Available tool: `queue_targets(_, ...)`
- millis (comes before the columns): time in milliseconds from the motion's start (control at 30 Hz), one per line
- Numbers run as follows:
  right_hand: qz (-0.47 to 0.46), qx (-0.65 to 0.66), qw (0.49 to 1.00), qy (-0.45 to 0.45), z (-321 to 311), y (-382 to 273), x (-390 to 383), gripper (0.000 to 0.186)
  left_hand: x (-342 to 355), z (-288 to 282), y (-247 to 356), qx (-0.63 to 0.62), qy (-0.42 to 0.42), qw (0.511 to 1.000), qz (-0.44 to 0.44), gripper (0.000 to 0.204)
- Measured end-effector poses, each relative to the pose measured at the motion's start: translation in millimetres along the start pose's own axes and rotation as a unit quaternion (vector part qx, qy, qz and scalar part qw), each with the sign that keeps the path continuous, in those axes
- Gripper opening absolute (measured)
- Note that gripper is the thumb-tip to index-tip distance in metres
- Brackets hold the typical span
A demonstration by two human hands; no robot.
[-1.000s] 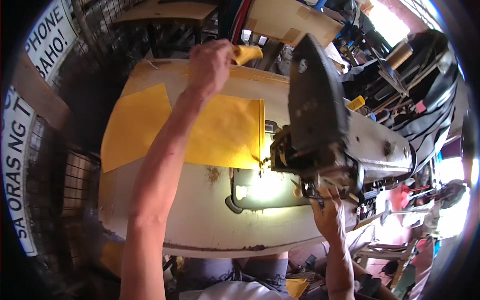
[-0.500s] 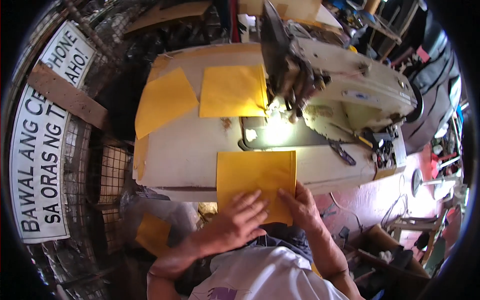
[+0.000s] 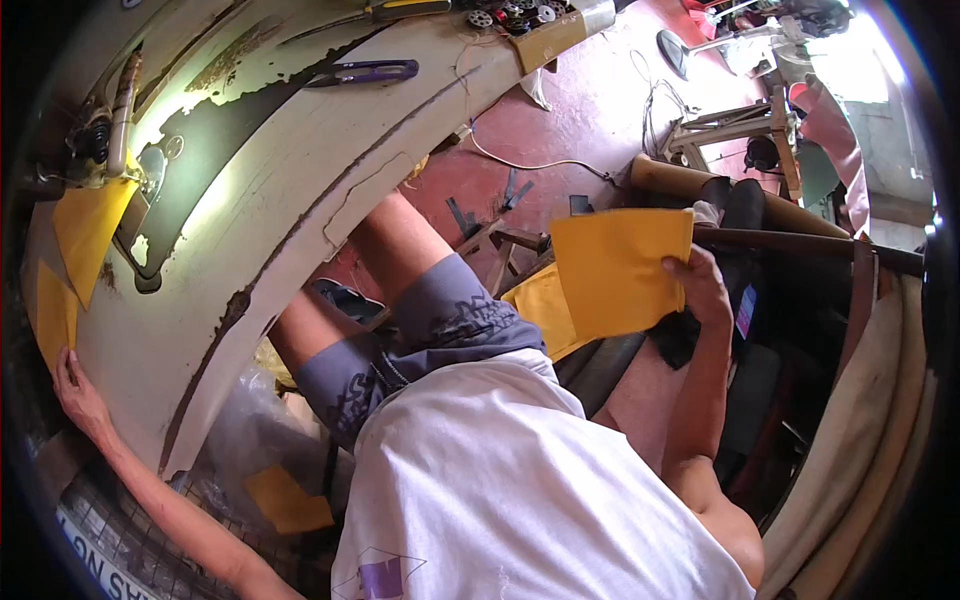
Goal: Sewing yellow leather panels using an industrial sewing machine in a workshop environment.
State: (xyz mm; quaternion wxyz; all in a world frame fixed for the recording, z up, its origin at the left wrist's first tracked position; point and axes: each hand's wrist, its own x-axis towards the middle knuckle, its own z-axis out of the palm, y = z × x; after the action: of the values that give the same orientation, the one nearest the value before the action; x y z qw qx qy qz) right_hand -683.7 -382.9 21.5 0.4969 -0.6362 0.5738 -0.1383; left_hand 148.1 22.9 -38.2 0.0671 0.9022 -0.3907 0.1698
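Out to the right, my right hand pinches the edge of a flat yellow rectangular panel, held up off the table with the thumb on its face. Behind it, another yellow piece partly shows. At far left, my left hand has its fingers stretched out, touching the lower end of a yellow panel on the table. A further yellow panel lies beyond it, beside the lit needle area of the sewing machine.
The pale sewing table has a worn front edge. Purple-handled thread snips, a yellow-and-black tool and bobbins lie on it. A yellow piece sits low at left. Rolled material stands at right; a cord crosses the red floor.
The view has swung right. My right hand has carried the yellow panel off the table front out to the right. My left hand has left that panel and reached the pieces at far left.
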Motion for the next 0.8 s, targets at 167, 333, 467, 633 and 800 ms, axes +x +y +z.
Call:
queue_targets(167,0.169,-0.01,0.982,-0.083,7.1,130.3,7.8,0.028,-11.2,-7.7,-1.6,-0.035,0.125,0.986,-0.108,0.034)
queue_targets(333,-0.049,-0.313,0.945,0.077,91.1,157.0,48.6,0.052,-38.7,-96.8,47.1,0.006,0.222,0.964,-0.147,0.031)
queue_targets(467,-0.053,-0.041,0.995,-0.073,175.7,-9.6,75.3,0.031,-64.8,-124.7,181.6,-0.295,0.094,0.943,-0.121,0.007)
queue_targets(633,-0.13,0.184,0.892,-0.392,275.8,-200.7,83.9,0.046,-73.1,-114.6,335.2,-0.351,0.028,0.936,-0.01,0.006)
queue_targets(800,-0.179,-0.017,0.881,-0.437,340.9,-290.0,127.1,0.037,-69.7,-99.2,374.2,-0.331,0.006,0.938,0.1,0.013)
